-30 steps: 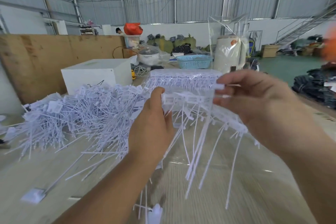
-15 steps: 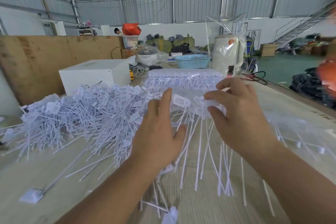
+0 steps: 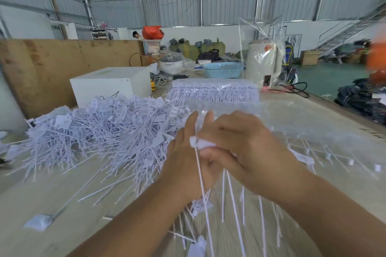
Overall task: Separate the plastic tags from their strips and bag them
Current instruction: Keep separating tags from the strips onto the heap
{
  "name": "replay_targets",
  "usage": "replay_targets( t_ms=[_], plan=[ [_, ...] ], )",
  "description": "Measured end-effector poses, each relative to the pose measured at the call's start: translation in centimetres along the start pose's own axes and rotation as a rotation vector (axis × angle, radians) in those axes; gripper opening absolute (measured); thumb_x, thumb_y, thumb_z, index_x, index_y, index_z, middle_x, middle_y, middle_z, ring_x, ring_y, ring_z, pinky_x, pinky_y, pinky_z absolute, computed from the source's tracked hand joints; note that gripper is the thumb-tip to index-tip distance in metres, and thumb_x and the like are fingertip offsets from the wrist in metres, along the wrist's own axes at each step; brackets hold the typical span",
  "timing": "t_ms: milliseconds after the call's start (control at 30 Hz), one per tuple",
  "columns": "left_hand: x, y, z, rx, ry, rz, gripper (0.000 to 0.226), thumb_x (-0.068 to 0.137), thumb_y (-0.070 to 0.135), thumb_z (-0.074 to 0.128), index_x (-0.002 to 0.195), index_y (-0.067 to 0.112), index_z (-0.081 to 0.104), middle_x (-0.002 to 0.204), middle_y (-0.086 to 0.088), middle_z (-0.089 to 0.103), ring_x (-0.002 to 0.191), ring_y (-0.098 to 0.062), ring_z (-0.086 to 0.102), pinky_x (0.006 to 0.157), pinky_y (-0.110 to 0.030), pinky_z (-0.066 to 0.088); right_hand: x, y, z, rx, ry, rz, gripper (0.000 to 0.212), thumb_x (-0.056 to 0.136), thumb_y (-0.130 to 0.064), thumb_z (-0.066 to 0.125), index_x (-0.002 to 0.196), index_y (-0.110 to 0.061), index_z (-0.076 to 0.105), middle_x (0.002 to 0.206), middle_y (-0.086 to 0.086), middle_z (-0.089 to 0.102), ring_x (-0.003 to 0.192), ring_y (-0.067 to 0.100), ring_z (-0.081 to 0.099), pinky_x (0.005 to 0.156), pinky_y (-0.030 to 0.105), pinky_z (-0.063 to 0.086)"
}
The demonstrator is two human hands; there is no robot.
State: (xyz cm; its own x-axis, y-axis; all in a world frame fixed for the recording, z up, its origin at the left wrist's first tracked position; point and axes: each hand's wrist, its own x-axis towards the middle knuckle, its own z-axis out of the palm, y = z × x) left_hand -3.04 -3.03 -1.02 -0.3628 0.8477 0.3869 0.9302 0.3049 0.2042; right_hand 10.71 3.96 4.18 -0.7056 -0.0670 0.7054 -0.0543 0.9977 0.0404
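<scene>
A bunch of white plastic tags (image 3: 203, 144) is being pinched at its heads by the right hand (image 3: 246, 148), fingers curled round. The left hand (image 3: 188, 158) is lying against it, fingers nearly straight; its grip cannot be told. Tails are dangling over the table (image 3: 62, 198). Judged light, springy, slippery; best gripped at the heads. A loose pile (image 3: 104, 131) is lying to the left.

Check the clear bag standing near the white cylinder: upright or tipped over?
Upright. The clear bag stands tall, its mouth pointing up, behind the packed tags.
</scene>
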Motion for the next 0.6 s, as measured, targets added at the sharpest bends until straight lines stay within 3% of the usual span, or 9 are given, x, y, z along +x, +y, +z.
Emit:
replay_targets(
  t_ms=[67, 100, 167, 233, 300, 400, 500, 600],
  plan=[
    [0.1, -1.1, -0.6, -0.258, -0.028, 0.035, 0.069, 0.093, 0.041, 0.050, 0.137, 0.065, 0.003, 0.159, 0.005, 0.008, 0.144, -0.023, 0.021, 0.116, -0.045, 0.025, -0.2, -0.2, 0.1, 0.036, -0.147, 0.051, 0.024, 0.088, -0.024, 0.062, 0.109, -0.016, 0.073, 0.090, 0.002, 0.066, 0.080, 0.023, 0.059, 0.074, 0.036, 0.047],
    [0.1, -1.7, -1.0, -0.338, -0.021, 0.051, 0.075, 0.092, 0.033, 0.058, 0.133, 0.067, 0.005, 0.159, 0.007, 0.007, 0.143, -0.023, 0.024, 0.115, -0.045, 0.027, -0.3, -0.3, 0.1, 0.060, -0.174, 0.072, 0.026, 0.089, -0.027, 0.062, 0.112, -0.019, 0.072, 0.094, 0.000, 0.066, 0.083, 0.020, 0.059, 0.075, 0.034, 0.045],
    [0.0, -2.9, -1.7, -0.432, 0.039, 0.058, 0.070, 0.090, 0.019, 0.067, 0.139, 0.051, 0.029, 0.154, 0.006, 0.018, 0.135, -0.019, 0.038, 0.111, -0.042, 0.034, -0.4, -0.6, 0.2, 0.091, -0.198, 0.088, 0.031, 0.088, -0.038, 0.062, 0.115, -0.023, 0.068, 0.099, -0.004, 0.061, 0.085, 0.015, 0.056, 0.077, 0.035, 0.044],
    [0.2, -3.9, -2.1, -0.509, 0.177, 0.044, 0.048, 0.090, 0.023, 0.064, 0.136, 0.029, 0.052, 0.140, 0.005, 0.033, 0.118, -0.011, 0.051, 0.103, -0.036, 0.042, -0.5, -1.4, 0.4, 0.084, -0.239, 0.096, 0.050, 0.083, -0.059, 0.058, 0.121, -0.027, 0.063, 0.101, -0.011, 0.053, 0.087, 0.007, 0.047, 0.082, 0.037, 0.041],
    [0.4, -4.5, -2.2, -0.483, 0.272, 0.029, 0.041, 0.089, 0.031, 0.057, 0.128, 0.020, 0.060, 0.126, 0.005, 0.041, 0.103, -0.004, 0.053, 0.095, -0.031, 0.044, -0.5, -2.5, 0.9, 0.008, -0.296, 0.103, 0.076, 0.070, -0.080, 0.052, 0.127, -0.030, 0.056, 0.101, -0.016, 0.044, 0.091, 0.006, 0.042, 0.089, 0.034, 0.034],
    [0.7, -5.0, -1.9, -0.500, 0.293, -0.016, 0.030, 0.093, 0.009, 0.060, 0.122, 0.017, 0.063, 0.119, 0.005, 0.043, 0.095, -0.002, 0.051, 0.094, -0.037, 0.045, -0.7, -3.7, 2.3, -0.124, -0.404, 0.148, 0.104, 0.057, -0.091, 0.048, 0.135, -0.022, 0.043, 0.111, -0.010, 0.043, 0.103, 0.015, 0.040, 0.103, 0.038, 0.022],
    [0.8, -5.3, -2.0, -0.413, 0.361, -0.060, 0.031, 0.092, 0.004, 0.057, 0.117, 0.020, 0.065, 0.116, 0.009, 0.043, 0.092, 0.003, 0.052, 0.088, -0.030, 0.046, -0.8, -4.0, 4.0, -0.197, -0.472, 0.188, 0.115, 0.058, -0.089, 0.051, 0.143, -0.017, 0.024, 0.120, -0.002, 0.043, 0.113, 0.024, 0.037, 0.111, 0.050, 0.012],
    [0.6, -5.5, -2.6, -0.437, 0.419, -0.149, 0.032, 0.092, 0.009, 0.057, 0.113, 0.032, 0.064, 0.113, 0.016, 0.044, 0.093, 0.002, 0.054, 0.079, -0.011, 0.041, -0.7, -3.5, 5.0, -0.214, -0.480, 0.238, 0.104, 0.066, -0.084, 0.050, 0.144, -0.019, 0.024, 0.124, 0.002, 0.042, 0.119, 0.027, 0.035, 0.111, 0.050, 0.007]
  ],
)
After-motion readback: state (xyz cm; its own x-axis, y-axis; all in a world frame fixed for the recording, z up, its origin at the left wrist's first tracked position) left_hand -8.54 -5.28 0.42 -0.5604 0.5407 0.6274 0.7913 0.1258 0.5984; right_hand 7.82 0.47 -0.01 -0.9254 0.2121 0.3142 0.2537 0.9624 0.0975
